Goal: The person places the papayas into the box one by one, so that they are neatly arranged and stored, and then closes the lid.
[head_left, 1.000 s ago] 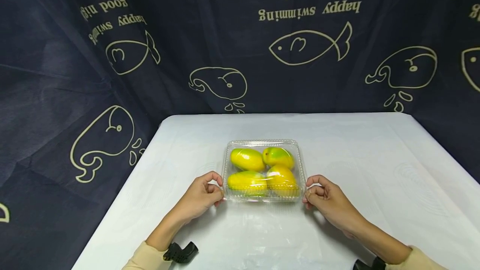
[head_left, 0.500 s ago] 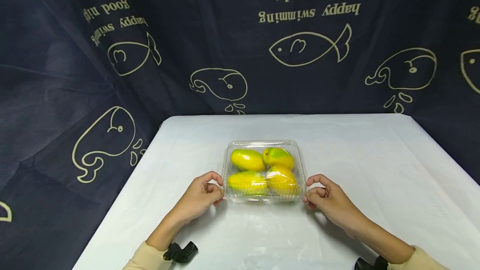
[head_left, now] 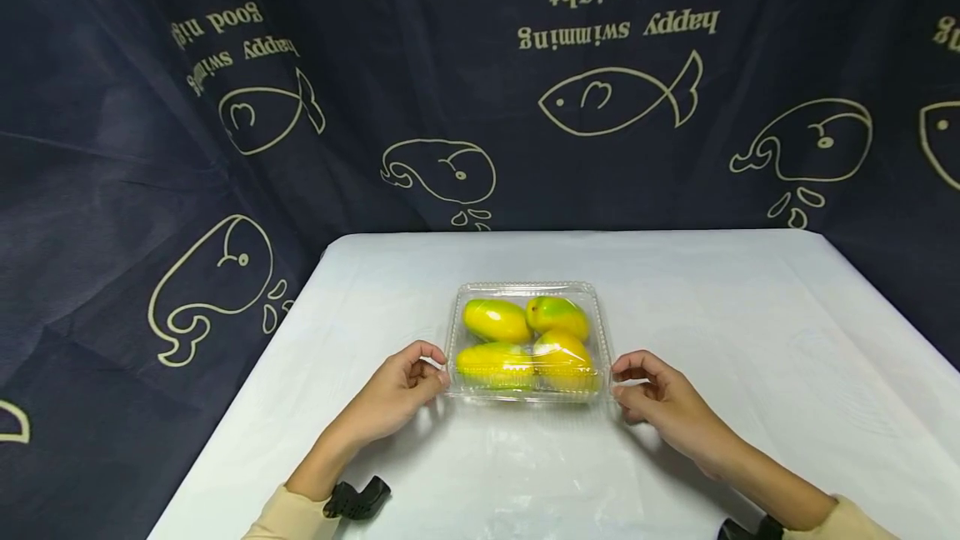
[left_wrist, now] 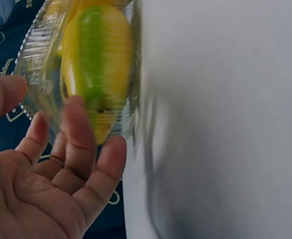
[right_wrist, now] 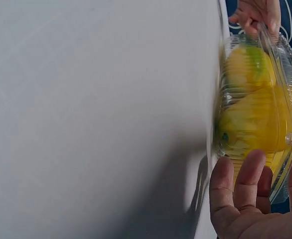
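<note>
A clear plastic clamshell box with its lid down sits on the table, holding several yellow-green mangoes. At its near left corner is my left hand, thumb and fingers parted right beside the rim. The left wrist view shows those fingers spread next to the box's end wall, with a mango behind the plastic. My right hand is at the near right corner, its thumb and fingers likewise apart. In the right wrist view, its fingertips stand close to the ribbed side of the box.
White cloth covers the table. Behind and to the left hangs a dark blue curtain with fish and whale drawings. A black wrist mount is strapped near each beige sleeve.
Both thumbs have come away from the box's near corners, and the fingers have loosened. The box stays in its place on the table, while the head view has tilted slightly.
</note>
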`<state>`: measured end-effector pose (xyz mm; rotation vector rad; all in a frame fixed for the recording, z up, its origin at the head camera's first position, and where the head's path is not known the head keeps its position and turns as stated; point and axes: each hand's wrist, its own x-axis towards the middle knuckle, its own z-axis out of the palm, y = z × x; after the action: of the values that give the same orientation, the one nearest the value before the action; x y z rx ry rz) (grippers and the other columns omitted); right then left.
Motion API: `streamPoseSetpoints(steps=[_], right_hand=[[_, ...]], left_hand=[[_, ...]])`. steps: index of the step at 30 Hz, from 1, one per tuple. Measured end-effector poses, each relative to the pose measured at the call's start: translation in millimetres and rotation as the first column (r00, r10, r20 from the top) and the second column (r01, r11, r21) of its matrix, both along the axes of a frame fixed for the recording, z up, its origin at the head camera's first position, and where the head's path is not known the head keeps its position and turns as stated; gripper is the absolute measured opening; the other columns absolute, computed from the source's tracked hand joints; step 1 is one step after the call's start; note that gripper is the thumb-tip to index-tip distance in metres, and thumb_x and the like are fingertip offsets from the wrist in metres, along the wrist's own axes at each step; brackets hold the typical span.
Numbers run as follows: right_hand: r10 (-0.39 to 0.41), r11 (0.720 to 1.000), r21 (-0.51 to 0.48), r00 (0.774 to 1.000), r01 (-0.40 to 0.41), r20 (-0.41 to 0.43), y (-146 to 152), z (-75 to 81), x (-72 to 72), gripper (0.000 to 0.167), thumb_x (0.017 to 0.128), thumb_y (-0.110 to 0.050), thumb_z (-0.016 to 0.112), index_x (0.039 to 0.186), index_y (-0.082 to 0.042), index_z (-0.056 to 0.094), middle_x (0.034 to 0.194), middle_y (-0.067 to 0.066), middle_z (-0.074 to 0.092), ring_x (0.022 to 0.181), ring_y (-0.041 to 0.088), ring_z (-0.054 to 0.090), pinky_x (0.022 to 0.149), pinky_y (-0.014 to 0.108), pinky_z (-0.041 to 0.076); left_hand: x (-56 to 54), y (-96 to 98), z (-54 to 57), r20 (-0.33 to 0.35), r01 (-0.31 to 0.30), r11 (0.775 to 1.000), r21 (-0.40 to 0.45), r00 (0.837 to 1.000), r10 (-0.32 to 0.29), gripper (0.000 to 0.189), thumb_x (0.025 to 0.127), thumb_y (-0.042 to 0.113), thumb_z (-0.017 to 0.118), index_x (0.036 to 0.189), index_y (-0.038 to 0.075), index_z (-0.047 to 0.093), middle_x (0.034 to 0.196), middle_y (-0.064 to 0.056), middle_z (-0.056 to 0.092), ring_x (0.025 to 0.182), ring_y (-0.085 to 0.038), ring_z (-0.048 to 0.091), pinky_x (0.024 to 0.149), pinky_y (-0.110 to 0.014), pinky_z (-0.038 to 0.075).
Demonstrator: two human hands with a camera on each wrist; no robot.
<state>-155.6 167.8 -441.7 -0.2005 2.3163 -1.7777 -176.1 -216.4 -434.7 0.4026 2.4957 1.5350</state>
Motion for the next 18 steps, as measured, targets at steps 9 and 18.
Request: streamPoseSetpoints(steps=[9,18], right_hand=[[0.006,0.997,0.073,0.999,-0.002,-0.05,4.9,0.4,-1.2,0.04,0.096,-0.026,0.069,0.128,-0.006,0.054,0.119,0.015,0.059,0.097,0.018,0.066,0.079,0.031,0.058],[0.008,0.968,0.244,0.962,0.061,-0.274,13.7,0.4,0.2,0.047,0.092,-0.037,0.073,0.133,-0.02,0.058,0.136,0.003,0.058,0.116,0.017,0.058,0.09,0.027,0.055]], left_hand=[[0.9,-0.2,3.1,-0.153,-0.039,0.984,-0.175,0.988,0.012,0.029,0.102,0.045,0.054,0.124,0.026,0.059,0.119,0.008,0.063,0.103,-0.014,0.06,0.087,-0.032,0.05],[-2.1,1.2,5.7,-0.376,-0.122,0.954,-0.275,0.926,0.01,0.04,0.105,0.046,0.046,0.137,0.023,0.054,0.142,0.002,0.052,0.126,-0.02,0.054,0.101,-0.046,0.048]])
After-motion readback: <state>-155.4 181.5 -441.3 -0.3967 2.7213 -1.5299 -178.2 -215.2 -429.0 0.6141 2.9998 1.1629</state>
